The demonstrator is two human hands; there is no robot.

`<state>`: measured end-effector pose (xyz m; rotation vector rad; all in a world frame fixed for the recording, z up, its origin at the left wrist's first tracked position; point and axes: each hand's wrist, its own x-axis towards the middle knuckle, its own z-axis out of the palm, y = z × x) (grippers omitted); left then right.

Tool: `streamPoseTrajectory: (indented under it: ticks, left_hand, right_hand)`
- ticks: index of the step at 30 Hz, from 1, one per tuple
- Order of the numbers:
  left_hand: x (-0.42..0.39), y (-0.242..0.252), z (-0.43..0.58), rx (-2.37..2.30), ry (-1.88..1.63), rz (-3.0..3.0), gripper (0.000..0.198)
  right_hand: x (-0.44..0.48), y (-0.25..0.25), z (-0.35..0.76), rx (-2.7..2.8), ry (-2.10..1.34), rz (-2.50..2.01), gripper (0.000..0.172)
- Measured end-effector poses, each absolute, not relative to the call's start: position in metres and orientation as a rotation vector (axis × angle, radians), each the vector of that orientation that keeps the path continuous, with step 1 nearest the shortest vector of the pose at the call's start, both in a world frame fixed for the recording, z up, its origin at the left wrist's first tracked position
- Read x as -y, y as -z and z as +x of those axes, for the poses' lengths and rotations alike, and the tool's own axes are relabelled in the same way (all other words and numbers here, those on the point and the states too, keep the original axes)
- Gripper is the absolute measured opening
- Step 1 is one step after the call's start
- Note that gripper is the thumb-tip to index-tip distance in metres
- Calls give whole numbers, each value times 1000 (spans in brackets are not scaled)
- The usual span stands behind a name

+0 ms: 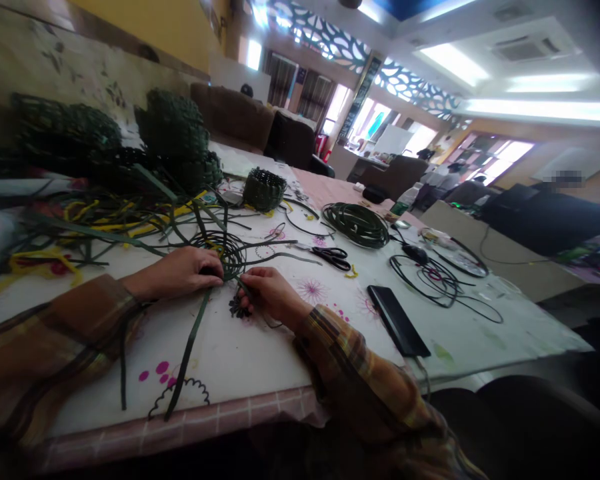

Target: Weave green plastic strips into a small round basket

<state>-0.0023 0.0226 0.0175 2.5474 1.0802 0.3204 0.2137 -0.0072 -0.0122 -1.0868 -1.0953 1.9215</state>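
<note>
While the left hand (187, 272) curls over the near-left rim of the round woven base (237, 247), the right hand (273, 292) pinches a green strip (245, 287) between thumb and fingers at the near-right rim. Left fingers touch the base; can't tell if they pinch it or just press, fingertips partly hidden.

Base sits on the white patterned table (260, 360), left of the scissors (333, 257), nearer the wearer than the small basket (264, 190). Dark green, flat narrow strips, concentric rings, a bit of yellow near the middle, loose strip ends sticking out all round, spidery.

Orientation: roughly flat, round, so no clear long axis of its own. Spokes fan out: one long strip (190, 353) runs toward the wearer, angled slightly left, to the near table edge; a couple point right, toward the scissors; others go away from the wearer and left, toward the green-and-yellow strip pile (130, 230). Coil (355, 224) of green strip lies beyond the scissors.
</note>
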Motion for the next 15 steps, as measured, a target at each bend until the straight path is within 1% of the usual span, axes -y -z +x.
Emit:
streamPoseTrajectory:
  ticks: [3, 6, 8, 10, 15]
  left_hand:
    - [-16, -22, 3, -1156, -325, 2486, 32]
    - [-7, -30, 10, -1262, -263, 2465, 44]
    - [-1, -33, 16, -1276, -231, 2516, 48]
    - [3, -32, 20, -1268, -213, 2582, 45]
    - [8, -25, 25, -1281, -171, 2721, 22]
  right_hand:
    - [8, 14, 211, 1047, -1930, -1074, 17]
    - [8, 14, 209, 1002, -1933, -1060, 15]
    - [8, 14, 208, 982, -1928, -1059, 15]
    - [8, 13, 207, 966, -1921, -1073, 16]
    - [10, 11, 205, 954, -1874, -1106, 18]
